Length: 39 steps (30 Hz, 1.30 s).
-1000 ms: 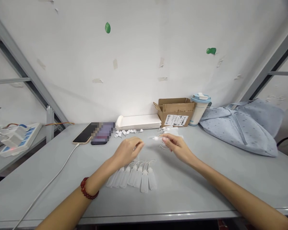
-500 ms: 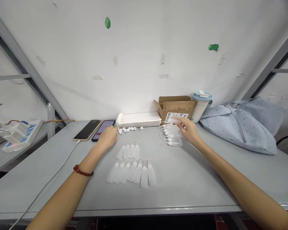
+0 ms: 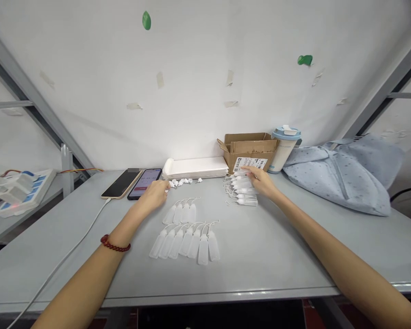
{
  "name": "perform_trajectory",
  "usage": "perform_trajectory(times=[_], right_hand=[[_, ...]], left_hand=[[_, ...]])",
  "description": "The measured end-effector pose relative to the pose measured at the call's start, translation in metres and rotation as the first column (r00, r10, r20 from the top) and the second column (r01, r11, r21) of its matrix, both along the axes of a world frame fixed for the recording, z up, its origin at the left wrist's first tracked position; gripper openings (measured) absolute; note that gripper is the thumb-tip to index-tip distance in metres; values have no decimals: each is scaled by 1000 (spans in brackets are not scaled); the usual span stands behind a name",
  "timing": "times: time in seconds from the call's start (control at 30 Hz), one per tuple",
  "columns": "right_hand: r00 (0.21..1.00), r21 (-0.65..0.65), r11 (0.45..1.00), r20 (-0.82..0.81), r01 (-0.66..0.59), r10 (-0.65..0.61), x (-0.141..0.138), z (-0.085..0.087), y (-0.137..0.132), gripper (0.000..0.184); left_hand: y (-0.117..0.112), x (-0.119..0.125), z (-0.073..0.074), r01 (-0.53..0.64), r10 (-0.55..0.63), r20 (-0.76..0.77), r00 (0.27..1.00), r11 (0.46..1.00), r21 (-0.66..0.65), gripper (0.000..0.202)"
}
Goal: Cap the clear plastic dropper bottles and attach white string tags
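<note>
My left hand (image 3: 155,193) is closed at the left end of a loose group of small white caps (image 3: 181,182). Its fingertips reach down among them, and what they pinch is hidden. My right hand (image 3: 262,181) has thumb and index finger on a translucent plastic squeeze bottle (image 3: 240,172) at the far end of a stacked row of similar bottles (image 3: 246,201). Thin white tails stick out from that row's left side. Nearer me, several flat bottles with thin curved tails lie in two rows, a short back row (image 3: 178,214) and a longer front row (image 3: 187,243).
Left of the caps lie a charging phone (image 3: 121,183) and a second phone (image 3: 144,184) with its screen lit. Along the wall stand a white stack (image 3: 196,168), an open cardboard box (image 3: 251,148) and a blue-lidded cup (image 3: 283,151). A pale blue cloth bag (image 3: 339,183) lies at right.
The view has tilted and shifted slightly. My right hand has lowered the bottle to the far end of the stacked row. My left hand stays at the caps, its fingertips now among them.
</note>
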State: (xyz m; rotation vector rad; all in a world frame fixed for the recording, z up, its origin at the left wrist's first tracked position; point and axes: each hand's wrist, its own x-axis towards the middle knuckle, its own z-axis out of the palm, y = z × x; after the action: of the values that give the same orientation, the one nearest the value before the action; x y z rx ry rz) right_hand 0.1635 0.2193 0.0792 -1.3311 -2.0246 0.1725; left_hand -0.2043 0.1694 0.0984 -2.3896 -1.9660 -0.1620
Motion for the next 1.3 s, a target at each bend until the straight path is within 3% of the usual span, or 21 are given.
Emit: perform_trajectory(times=[0.2, 0.4, 0.53, 0.6, 0.67, 0.77, 0.8, 0.9, 1.0, 1.13, 1.2, 1.3], right_hand=[[997, -5, 1000, 70, 8, -8, 3, -2, 2, 37], [993, 128, 989, 86, 74, -85, -1, 5, -7, 33], [999, 185, 983, 33, -24, 18, -21, 20, -37, 27], [988, 57, 987, 22, -153, 152, -36, 28, -61, 24], [944, -164, 931, -5, -326, 330, -50, 35, -87, 22], [790, -365, 732, -14, -575, 614, -67, 42, -118, 20], [725, -432, 646, -27, -629, 688, -71, 43, -125, 21], [623, -507, 520, -44, -688, 781, -76, 44, -136, 23], [582, -527, 475, -46, -705, 812, -77, 42, -138, 21], [572, -527, 464, -53, -712, 818, -77, 40, -137, 21], [578, -515, 476, -47, -713, 815, -77, 40, -136, 21], [610, -472, 537, -2, -699, 793, -76, 40, -134, 23]], left_hand=[[-2, 2, 0, 13, -13, 22, 1000, 1000, -2, 35], [-3, 3, 0, 17, -17, 52, 999, 1000, 1, 36], [-5, 6, 4, 12, -13, 95, 995, 1000, 14, 36], [-8, 11, 9, 11, -13, 122, 992, 1000, 20, 34], [-13, 19, 14, 15, -19, 200, 980, 1000, 22, 30], [-21, 31, 21, 49, -48, 409, 911, 999, 7, 25], [-23, 36, 22, 72, -64, 471, 880, 997, 1, 23], [-28, 46, 21, 142, -109, 591, 799, 990, -9, 21], [-32, 55, 20, 180, -102, 690, 716, 983, -41, 23], [-40, 64, 23, 203, -19, 804, 594, 971, -127, 30], [-43, 67, 25, 219, 22, 842, 540, 962, -165, 30], [-48, 70, 28, 250, 89, 889, 449, 943, -221, 30]])
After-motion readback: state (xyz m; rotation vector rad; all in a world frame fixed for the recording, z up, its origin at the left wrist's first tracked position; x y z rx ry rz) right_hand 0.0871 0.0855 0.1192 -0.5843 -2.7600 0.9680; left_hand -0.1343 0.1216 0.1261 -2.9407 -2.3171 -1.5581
